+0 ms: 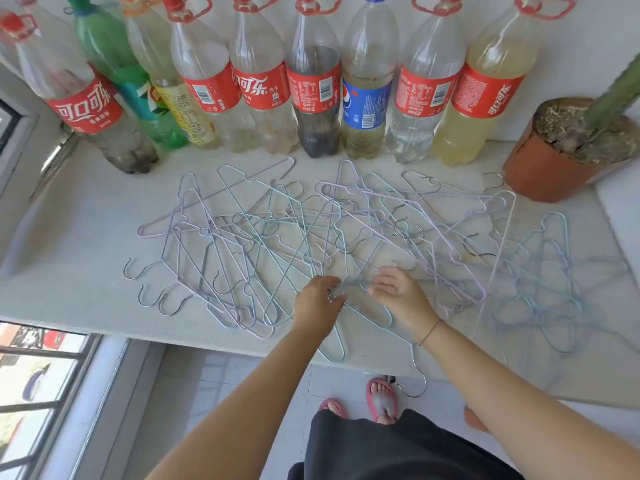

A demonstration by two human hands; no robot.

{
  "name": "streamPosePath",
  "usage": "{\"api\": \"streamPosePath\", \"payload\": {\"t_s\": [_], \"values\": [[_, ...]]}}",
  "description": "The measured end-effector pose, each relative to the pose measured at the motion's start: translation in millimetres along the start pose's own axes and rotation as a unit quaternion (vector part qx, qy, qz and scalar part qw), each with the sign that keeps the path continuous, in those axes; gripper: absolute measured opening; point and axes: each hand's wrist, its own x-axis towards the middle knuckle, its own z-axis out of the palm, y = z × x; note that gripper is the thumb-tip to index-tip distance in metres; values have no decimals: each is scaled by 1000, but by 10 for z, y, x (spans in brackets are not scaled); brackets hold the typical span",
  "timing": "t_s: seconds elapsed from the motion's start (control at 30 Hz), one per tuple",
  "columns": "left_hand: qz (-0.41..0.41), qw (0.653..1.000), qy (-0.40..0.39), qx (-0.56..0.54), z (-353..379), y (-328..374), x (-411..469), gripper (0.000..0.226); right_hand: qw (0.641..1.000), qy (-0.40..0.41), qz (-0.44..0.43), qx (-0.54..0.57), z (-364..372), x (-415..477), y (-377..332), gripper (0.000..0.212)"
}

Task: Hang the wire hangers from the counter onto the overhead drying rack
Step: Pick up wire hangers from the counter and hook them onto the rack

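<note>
Several pastel wire hangers (242, 237) lie tangled in a wide heap on the white counter (76, 244). My left hand (317, 301) pinches the wire of a light blue hanger (377, 317) near the counter's front edge. My right hand (398, 292) rests just to its right, fingers curled on the same cluster of wires. That hanger's hook (414, 386) dangles past the counter edge. The overhead drying rack is out of view.
A row of large plastic drink bottles (311, 81) lines the back of the counter. A terracotta pot with a cactus (554, 157) stands at the back right. A barred window (38, 382) is at the lower left. My feet in pink slippers (381, 400) stand on the tiled floor below.
</note>
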Motion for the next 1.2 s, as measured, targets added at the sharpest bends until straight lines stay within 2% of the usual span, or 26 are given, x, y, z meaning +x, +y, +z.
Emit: {"api": "streamPosePath", "payload": {"t_s": [0.13, 0.23, 0.37, 0.57, 0.63, 0.73, 0.9, 1.03, 1.2], "values": [[-5, 1000, -2, 24, -33, 14, 32, 33, 997, 75, -23, -20, -30, -62, -21, 48], [-9, 1000, 2, 11, -45, 29, 59, 34, 997, 76, -18, -2, -42, -99, -3, 49], [-9, 1000, 3, -16, -85, 73, 75, 36, 995, 71, -55, 50, -78, -156, -134, 43], [-24, 998, 32, -56, -198, 170, 59, 23, 987, 61, -107, 103, -191, -108, -365, 33], [-24, 994, 61, -85, -303, 222, 57, 20, 985, 109, -115, 65, -338, 7, -419, 28], [-34, 982, 112, -145, -487, 302, 86, 19, 976, 190, -98, -49, -680, 335, -465, 28], [-79, 948, 143, -272, -694, 432, 165, 16, 957, 176, -32, -229, -1076, 953, -404, 48], [-108, 925, 134, -339, -730, 549, 157, 14, 941, 160, 13, -297, -1110, 1150, -404, 36], [-122, 913, 136, -365, -703, 655, 138, 13, 938, 157, 26, -308, -1087, 1231, -375, 24]]}}
